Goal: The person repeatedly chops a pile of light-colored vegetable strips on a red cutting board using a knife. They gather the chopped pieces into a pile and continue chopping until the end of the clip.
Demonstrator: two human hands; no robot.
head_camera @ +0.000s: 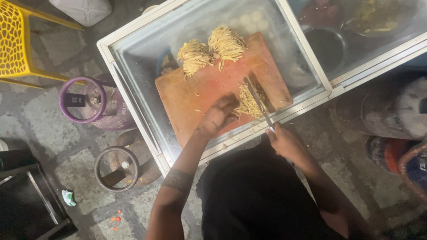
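A reddish wooden cutting board (200, 95) lies on top of a glass-covered counter (147, 53). My left hand (219, 116) presses down on a small bunch of pale yellow strips (249, 103) at the board's near right part. My right hand (284, 141) grips the handle of a long knife (257, 101), whose blade rests across that bunch. Two larger heaps of cut strips (212, 50) sit at the board's far edge.
Under the glass to the right are a dark metal bowl (327, 44) and trays of food (378, 15). Two gas cylinders (89, 103) stand on the stone floor at left, near a yellow chair (15, 42). Pots and containers (393, 115) crowd the right side.
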